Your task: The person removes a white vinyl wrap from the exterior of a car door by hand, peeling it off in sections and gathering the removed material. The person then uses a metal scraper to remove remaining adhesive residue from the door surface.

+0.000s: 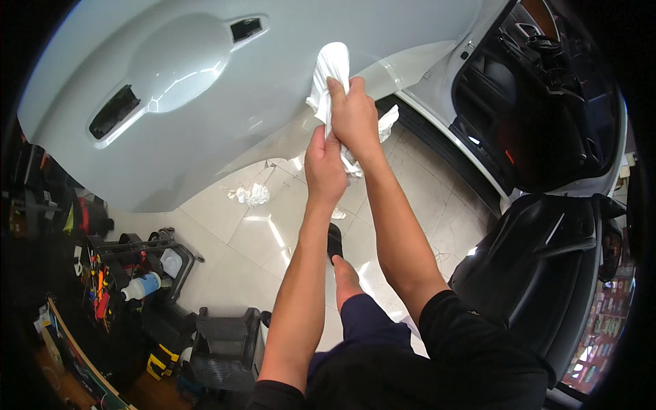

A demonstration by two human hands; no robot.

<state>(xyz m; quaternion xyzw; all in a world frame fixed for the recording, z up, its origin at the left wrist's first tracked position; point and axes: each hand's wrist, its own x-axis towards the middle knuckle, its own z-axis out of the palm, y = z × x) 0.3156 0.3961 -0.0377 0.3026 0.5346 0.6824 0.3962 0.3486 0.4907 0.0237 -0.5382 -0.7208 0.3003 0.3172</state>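
Both my hands are closed round a white cloth (pixel 333 65), which is drawn smooth over a rounded end at the top. Whether something is inside it, I cannot tell. My right hand (pixel 356 119) grips higher up, with its thumb along the cloth. Just below it, my left hand (pixel 325 171) holds the lower part. Loose folds hang beneath and beside the right wrist. The cloth's rounded end is in front of a silver-grey car door panel (pixel 273 89); whether it touches the panel is unclear. Two dark openings (pixel 114 115) show at the handle recess.
Crumpled white wipes (pixel 253 195) lie on the tiled floor (pixel 225 219). At the left stands a black tool cart (pixel 181 270) with a bottle (pixel 142 285) and several tools. A black bin (pixel 229 342) sits nearer. On the right are the car's doorway (pixel 540 102) and a black-trimmed door (pixel 533 266).
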